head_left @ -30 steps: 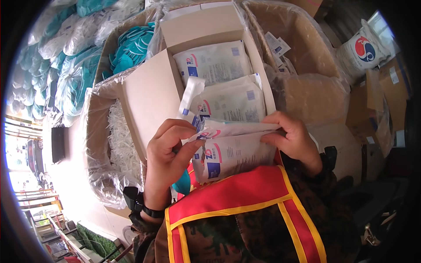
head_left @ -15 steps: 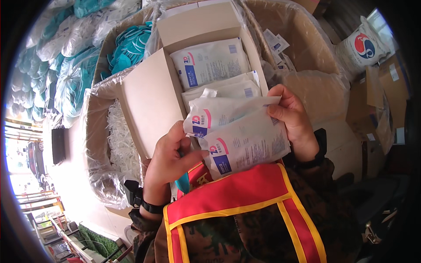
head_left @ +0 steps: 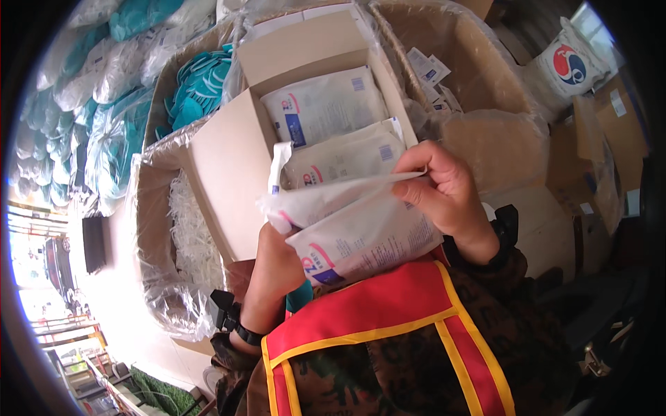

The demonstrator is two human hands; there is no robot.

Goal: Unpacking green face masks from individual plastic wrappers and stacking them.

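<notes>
"2 plastic-lined cartons at the left: teal discs [head_left: 201, 83] in the farther, white strips [head_left: 187, 229] in the nearer. What's the risk there?"

"Stray pieces, I'd say. The nearer mouth lies close to the left hand [head_left: 274, 260], so anything dropped on that side could land among the strips."

"And the open carton [head_left: 232, 184]?"

"Its broad left flap slants just beside that hand. A wide elbow swing could knock it and shift the stacked packets [head_left: 326, 104] inside."

"How are the left fingers set?"

"I can't tell; they're hidden behind the film. That makes the left support uncertain."

"Where's the white packet [head_left: 368, 236]?"

"Between the hands, tilted, in front of the red apron [head_left: 368, 312], at the carton's near end. Another layer rises behind it, perhaps a 2nd packet, perhaps its own film; I can't tell which. If they're 2, they could slide apart."

"The right hand [head_left: 444, 194]?"

"Thumb and fingers pinch the film's upper right edge. Since it's only the edge, a hard tug could tear or crease it, and a loose pinch could let it slip."

"Farther right?"

"Small sachets [head_left: 433, 76] in another lined carton, well apart from the hands. Little danger, I think."
</notes>
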